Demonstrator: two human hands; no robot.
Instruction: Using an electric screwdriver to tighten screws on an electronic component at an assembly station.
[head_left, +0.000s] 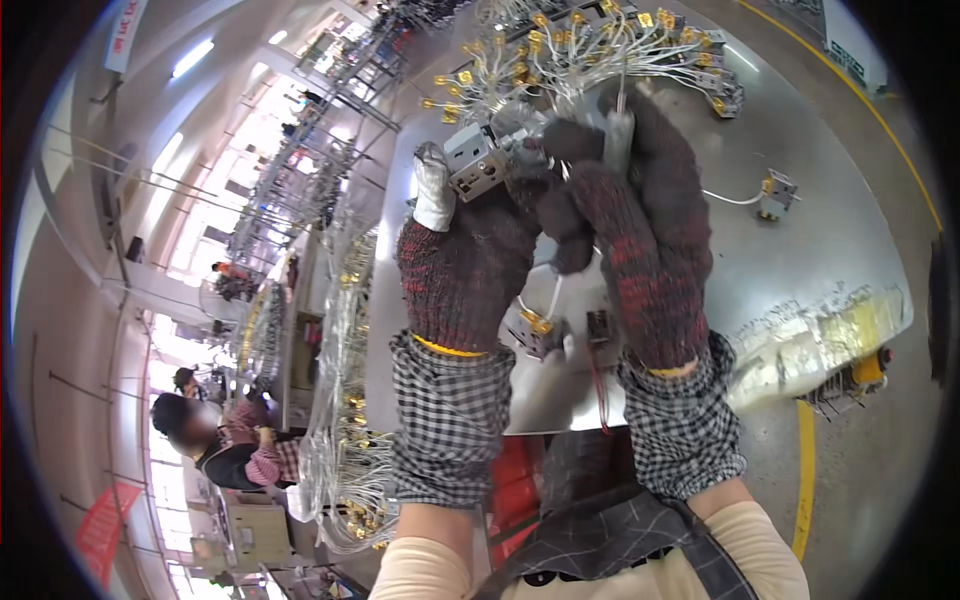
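Note:
Both of my hands wear dark knit gloves with red flecks. My left hand is closed around a small boxy silver metal part with dark slots and holes. White wrapping covers this hand's thumb, which lies at the part's left side. My right hand is closed around a slim tool with a grey handle and a thin shaft pointing away from me; its exact kind is unclear. The fingers of both hands meet beside the metal part, and the contact between them is partly hidden.
White wires with yellow-gold terminals pile up at the table's far side. Single wired metal parts lie on the right and below my hands. Clear plastic with yellow tape covers the right near corner. A person works at left.

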